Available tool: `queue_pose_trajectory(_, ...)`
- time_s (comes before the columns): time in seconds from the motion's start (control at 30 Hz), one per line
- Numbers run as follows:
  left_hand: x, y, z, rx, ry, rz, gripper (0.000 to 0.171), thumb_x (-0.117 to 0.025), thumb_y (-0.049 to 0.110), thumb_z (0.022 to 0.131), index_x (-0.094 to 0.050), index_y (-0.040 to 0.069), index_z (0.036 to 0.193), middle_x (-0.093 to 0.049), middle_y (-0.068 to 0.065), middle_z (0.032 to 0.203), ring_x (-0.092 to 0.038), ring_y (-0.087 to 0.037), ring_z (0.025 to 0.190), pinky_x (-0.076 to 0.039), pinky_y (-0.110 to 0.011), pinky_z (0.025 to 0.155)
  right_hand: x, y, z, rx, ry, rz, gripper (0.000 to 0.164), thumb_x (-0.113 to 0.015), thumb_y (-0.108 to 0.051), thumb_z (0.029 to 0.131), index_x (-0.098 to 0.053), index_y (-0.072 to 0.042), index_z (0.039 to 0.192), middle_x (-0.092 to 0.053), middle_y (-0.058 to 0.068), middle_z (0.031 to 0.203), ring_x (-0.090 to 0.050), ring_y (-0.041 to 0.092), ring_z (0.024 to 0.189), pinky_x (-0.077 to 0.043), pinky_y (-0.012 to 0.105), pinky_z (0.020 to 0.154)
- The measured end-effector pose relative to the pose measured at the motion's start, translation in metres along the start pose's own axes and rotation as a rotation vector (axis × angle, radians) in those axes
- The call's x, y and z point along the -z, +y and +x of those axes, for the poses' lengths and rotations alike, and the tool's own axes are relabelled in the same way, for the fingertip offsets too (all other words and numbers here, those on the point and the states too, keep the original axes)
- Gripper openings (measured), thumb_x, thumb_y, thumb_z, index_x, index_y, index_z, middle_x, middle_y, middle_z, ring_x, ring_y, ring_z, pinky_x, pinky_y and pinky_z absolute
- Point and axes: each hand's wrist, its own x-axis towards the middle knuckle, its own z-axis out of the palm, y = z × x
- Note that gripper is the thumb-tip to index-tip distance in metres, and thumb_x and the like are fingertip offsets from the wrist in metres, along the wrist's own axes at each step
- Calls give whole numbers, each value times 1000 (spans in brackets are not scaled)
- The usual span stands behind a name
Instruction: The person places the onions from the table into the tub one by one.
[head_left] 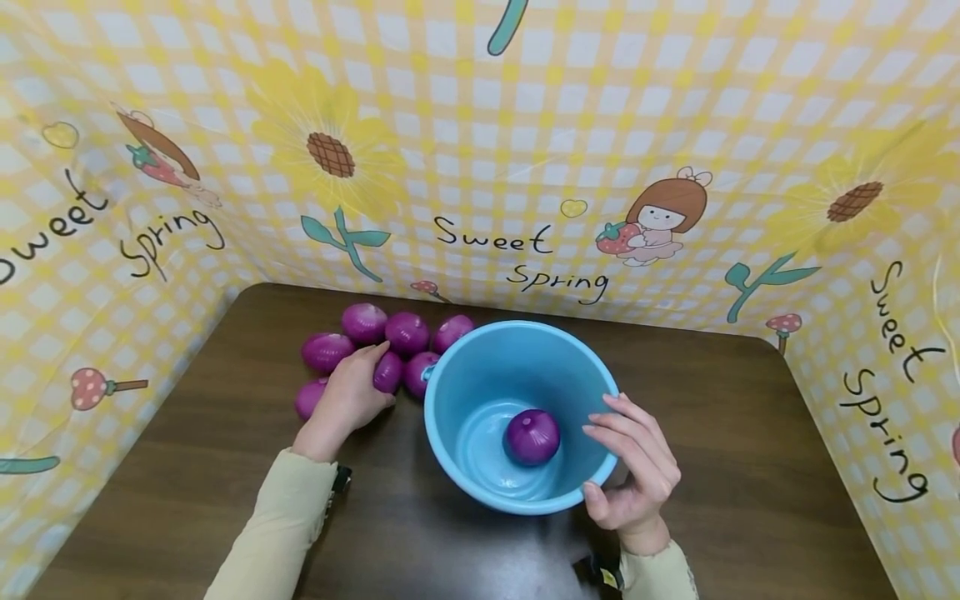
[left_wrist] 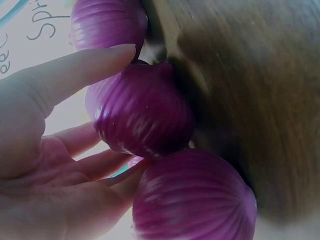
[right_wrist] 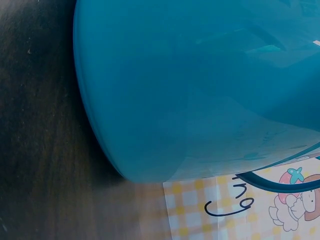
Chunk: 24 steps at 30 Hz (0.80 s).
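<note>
My left hand (head_left: 351, 396) reaches among several purple onions on the table's left side. Its thumb and fingers are around one onion (left_wrist: 142, 110), which touches the table. Another onion (left_wrist: 195, 200) lies close against that one in the left wrist view. A light blue bucket (head_left: 517, 331) stands upright in the middle of the table with a single onion (head_left: 533, 437) on its bottom. At the bucket's right side, my right hand (head_left: 637, 467) holds the rim, fingers reaching over it and thumb near the front edge. The right wrist view shows the bucket's outer wall (right_wrist: 190, 100) but not the hand.
More onions (head_left: 365, 322) are grouped at the back left, one (head_left: 453, 332) partly behind the bucket. The dark wooden table (head_left: 735, 467) extends to the right. A yellow checked cloth (head_left: 480, 150) stands as a wall along the back and both sides.
</note>
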Motion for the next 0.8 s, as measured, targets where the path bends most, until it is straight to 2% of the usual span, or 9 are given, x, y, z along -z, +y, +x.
queue_pose_trajectory(0.23,-1,0,-2,9,1,8,78,-82,3,81,-44,-6,149,-44,-31,148,-42,-51,134,-36,-69,105,0,-1,-1,-12,-5,1,58,-67,-48,89,-73,7,74,-70,23,76,-68,43,83,-54,47,95)
queue_pose_trajectory(0.4,3,-2,-5,16,12,-16,79,-85,7,81,-46,-4,149,-47,-29,146,-44,-49,133,-37,-67,106,-1,-1,-1,-9,-5,1,58,-67,-48,89,-73,7,74,-70,23,76,-68,43,83,-55,47,95)
queue_pose_trajectory(0.8,20,4,-16,-41,117,-70,80,-87,9,80,-47,-2,149,-50,-28,145,-45,-48,132,-38,-69,104,-1,-2,0,-13,0,4,58,-67,-48,89,-73,7,74,-69,23,75,-68,44,82,-54,47,95)
